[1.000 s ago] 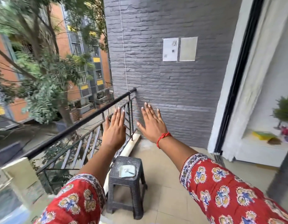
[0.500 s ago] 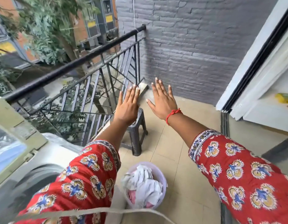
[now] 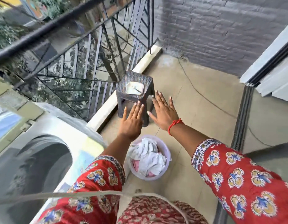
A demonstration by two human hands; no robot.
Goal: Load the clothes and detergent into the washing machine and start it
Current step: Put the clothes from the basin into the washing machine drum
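A top-loading washing machine (image 3: 48, 131) stands at the left, its lid raised and its dark drum (image 3: 40, 160) showing. On the floor beside it sits a pale bucket (image 3: 167, 152) full of white and pink clothes (image 3: 148, 157). A small square tub of white detergent (image 3: 134, 88) with a scoop rests on a dark wicker stool (image 3: 128, 101). My left hand (image 3: 132, 122) and my right hand (image 3: 164, 112) are stretched forward side by side, palms down, fingers apart, holding nothing. They hover above the floor between the stool and the bucket.
A black metal railing (image 3: 85, 50) runs along the left with a low white curb (image 3: 117, 97). A grey brick wall (image 3: 220, 29) closes the far end. A sliding door frame (image 3: 243, 117) stands at the right. A thin cord (image 3: 204, 94) lies on the tiled floor.
The view has tilted down from the wall and trees to the floor. The washing machine and the bucket of clothes came into sight. Both hands stay outstretched and empty.
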